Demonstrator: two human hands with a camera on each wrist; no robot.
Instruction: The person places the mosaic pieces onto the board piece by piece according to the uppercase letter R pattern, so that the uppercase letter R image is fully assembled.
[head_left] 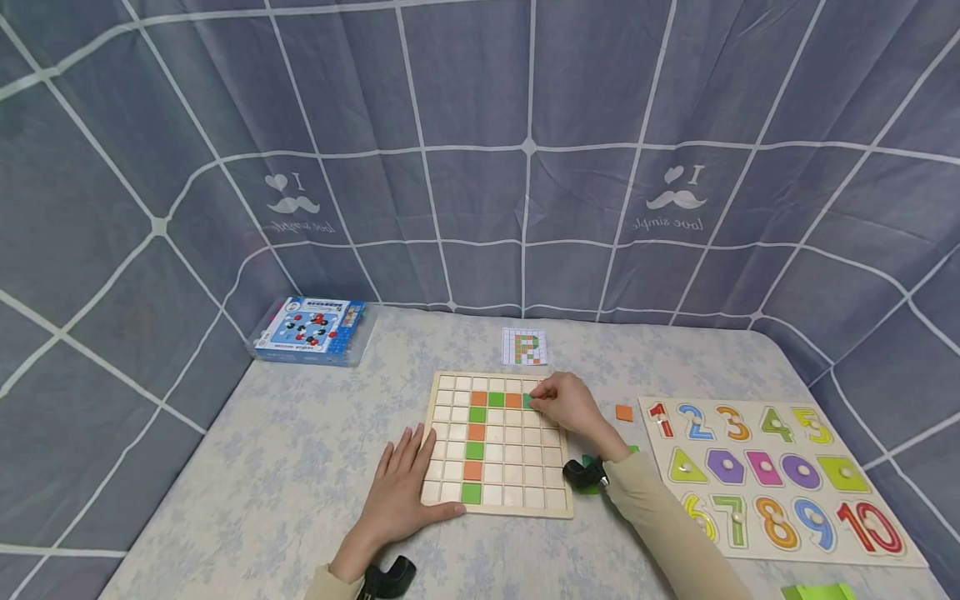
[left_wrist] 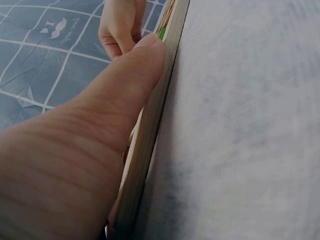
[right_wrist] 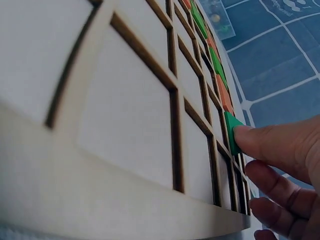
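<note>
A wooden grid board (head_left: 517, 467) lies on the table, with orange and green square tiles set in one column and along an upper row. My right hand (head_left: 567, 408) pinches a green tile (right_wrist: 232, 131) between thumb and fingers, right at a cell at the row's right end, beside an orange tile (right_wrist: 224, 95). My left hand (head_left: 401, 483) rests at the board's lower left corner, fingers spread along the left edge. In the left wrist view its thumb (left_wrist: 145, 55) lies on the board's near edge.
A small pattern card (head_left: 524, 347) lies behind the board. To the right are a loose orange tile (head_left: 624, 412), green tiles (head_left: 591, 487) partly under the right wrist, and a number-and-shape puzzle board (head_left: 757, 492). A boxed set (head_left: 309, 332) sits at the back left.
</note>
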